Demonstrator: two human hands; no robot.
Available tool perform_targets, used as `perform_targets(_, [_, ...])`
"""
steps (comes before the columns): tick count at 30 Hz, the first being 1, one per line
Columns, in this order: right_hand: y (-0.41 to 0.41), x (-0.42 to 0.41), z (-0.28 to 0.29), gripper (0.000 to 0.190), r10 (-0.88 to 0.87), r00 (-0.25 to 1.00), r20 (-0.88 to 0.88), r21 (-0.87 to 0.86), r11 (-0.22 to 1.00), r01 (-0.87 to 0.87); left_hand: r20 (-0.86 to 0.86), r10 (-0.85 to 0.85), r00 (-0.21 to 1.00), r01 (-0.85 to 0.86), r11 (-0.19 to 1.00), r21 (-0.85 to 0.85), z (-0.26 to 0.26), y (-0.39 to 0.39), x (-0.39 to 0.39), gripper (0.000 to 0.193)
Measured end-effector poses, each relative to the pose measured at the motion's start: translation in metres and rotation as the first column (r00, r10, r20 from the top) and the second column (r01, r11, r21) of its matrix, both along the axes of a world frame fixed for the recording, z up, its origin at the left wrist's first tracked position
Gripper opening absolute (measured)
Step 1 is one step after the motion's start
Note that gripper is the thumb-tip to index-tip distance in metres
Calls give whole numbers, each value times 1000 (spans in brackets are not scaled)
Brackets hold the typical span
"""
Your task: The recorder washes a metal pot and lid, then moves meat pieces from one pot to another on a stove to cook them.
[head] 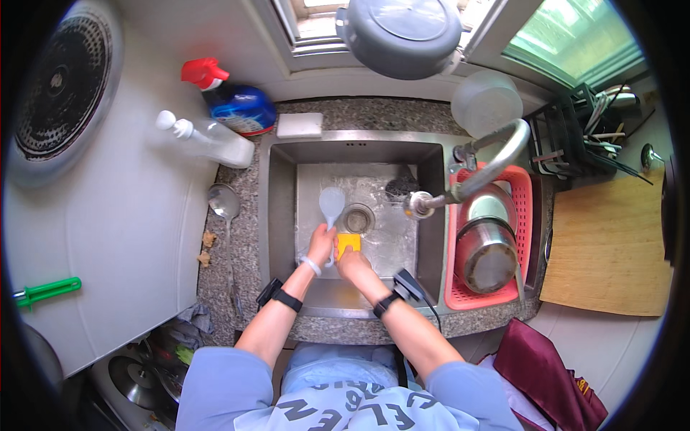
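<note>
My left hand point(322, 242) grips the handle of a pale, translucent rice paddle point(332, 202), whose bowl points away from me over the steel sink point(282, 215). Close beside it, my right hand point(353, 263) holds a yellow sponge point(349, 242) near the paddle's handle; whether the sponge touches the handle is hard to tell. Beyond the hands lies the round drain point(358, 219). A dark scouring pad point(401, 188) rests at the basin's far right. The faucet point(493, 172) reaches over the basin from the right.
Right of the basin, a pink basket point(453, 293) holds a steel pot point(488, 256). A wooden cutting board point(604, 248) lies farther right. On the left are a ladle point(224, 200), a clear pump bottle point(223, 143) and a blue spray bottle point(245, 108). A white block point(299, 125) sits behind the sink.
</note>
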State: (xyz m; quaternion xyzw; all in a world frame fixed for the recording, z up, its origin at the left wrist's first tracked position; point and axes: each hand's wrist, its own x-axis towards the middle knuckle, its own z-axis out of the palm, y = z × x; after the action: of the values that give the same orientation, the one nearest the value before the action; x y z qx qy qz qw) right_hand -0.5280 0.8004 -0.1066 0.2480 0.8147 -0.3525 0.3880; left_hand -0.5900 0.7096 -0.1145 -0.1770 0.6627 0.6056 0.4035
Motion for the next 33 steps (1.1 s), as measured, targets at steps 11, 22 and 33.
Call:
perform_targets(11, [-5,-2,-74,45,29,924,-381,260,963,77,229,138,964,-198,945,261,37,-42,11,11])
perform_targets(22, [38,-17,23,14,-197,487,-851,-104,972,212,277,-246,929,180,953,243,83,-3,22,10])
perform_targets(33, [74,-4,-13,7,-366,439,-821,-143,875,463,241,-446,862,437,895,92,91,22,32,11])
